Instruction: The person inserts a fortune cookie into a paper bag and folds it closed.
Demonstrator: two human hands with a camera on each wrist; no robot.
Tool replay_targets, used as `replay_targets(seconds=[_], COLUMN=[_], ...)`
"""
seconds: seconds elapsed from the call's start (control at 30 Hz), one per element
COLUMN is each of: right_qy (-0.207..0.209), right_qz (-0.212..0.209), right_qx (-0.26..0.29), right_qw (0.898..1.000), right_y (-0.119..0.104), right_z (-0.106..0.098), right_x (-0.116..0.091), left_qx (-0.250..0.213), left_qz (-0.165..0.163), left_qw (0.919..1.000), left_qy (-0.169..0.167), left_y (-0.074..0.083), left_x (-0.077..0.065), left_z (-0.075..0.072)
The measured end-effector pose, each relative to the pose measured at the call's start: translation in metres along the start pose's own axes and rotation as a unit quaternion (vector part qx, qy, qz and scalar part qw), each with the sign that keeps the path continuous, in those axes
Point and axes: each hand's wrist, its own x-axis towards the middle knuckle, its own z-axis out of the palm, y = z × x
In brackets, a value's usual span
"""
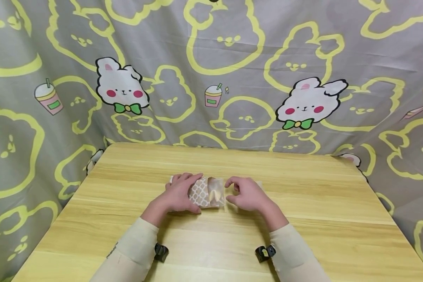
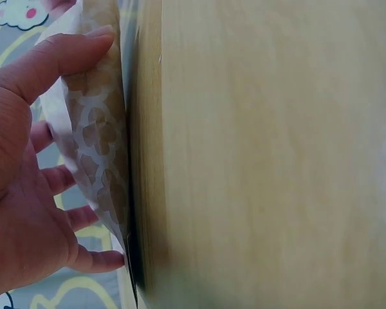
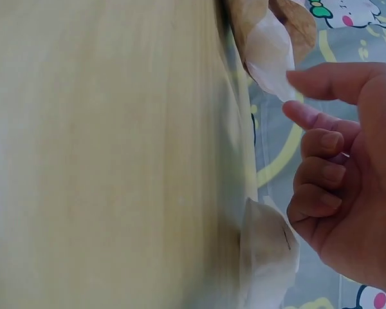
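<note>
A brown paper bag with a white lattice pattern lies on the table, its mouth facing right. My left hand holds the bag across its left part, thumb on the near edge and fingers on the far edge. A translucent packet with something pale inside shows at the mouth. Just right of it is my right hand, its thumb and index finger parted and the other fingers curled. In the right wrist view, the packet's whitish corner comes right up to those two fingertips, with a gap between them.
A second translucent whitish packet lies beneath the right hand, mostly hidden by it in the head view. The wooden table ends at a grey curtain with rabbit prints, which also hangs along both sides.
</note>
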Motion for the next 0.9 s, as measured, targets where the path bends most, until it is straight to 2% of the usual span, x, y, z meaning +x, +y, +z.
replay_targets(seconds=[0.13, 0.47, 0.67, 0.9], right_qy=[0.0, -0.002, -0.012, -0.021], right_qz=[-0.012, -0.025, -0.025, -0.046], right_qx=[-0.01, 0.008, -0.01, -0.02], right_qw=[1.0, 1.0, 1.0, 0.999], right_y=[0.0, -0.007, -0.009, -0.014], right_z=[0.004, 0.013, 0.018, 0.021], right_x=[0.002, 0.008, 0.012, 0.015], left_qx=[-0.002, -0.005, -0.004, -0.001], left_qz=[0.003, 0.002, 0.007, 0.009], left_qw=[1.0, 1.0, 1.0, 0.9999], left_qy=[-0.001, -0.002, 0.003, 0.007], left_y=[0.001, 0.002, 0.002, 0.001], left_x=[0.0, -0.001, -0.001, 0.0], left_z=[-0.001, -0.002, -0.002, 0.0])
